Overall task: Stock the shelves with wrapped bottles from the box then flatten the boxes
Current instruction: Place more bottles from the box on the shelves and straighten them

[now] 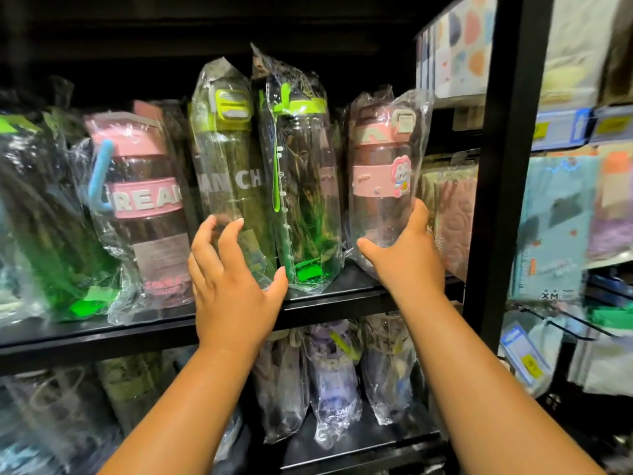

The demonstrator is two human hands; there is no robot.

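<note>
Two hands are up at the black metal shelf (102,334), where wrapped bottles stand in a row. My left hand (236,289) is spread wide, its fingers apart and only slightly bent. The tips rest low on the crinkled wrap of the tall clear bottle with the lime-green lid (229,166). My thumb reaches toward the base of the neighbouring clear bottle with the green strap (301,186); I cannot tell whether it touches.

My right hand (404,255) holds the plastic-wrapped bottle with the pink lid and rabbit sticker (383,173) near its bottom, thumb across the front and fingers curled round the right side. That bottle is upright at the right end of the row, near the black upright post (507,166). My hand covers its base, so I cannot tell if it sits on the board.

Left of the lime-lidded one leans a wrapped pink-banded bottle with a blue handle (144,200). More wrapped bottles on the lower shelf (335,378) stand beneath. Beyond the post sit pastel packets (548,228).
</note>
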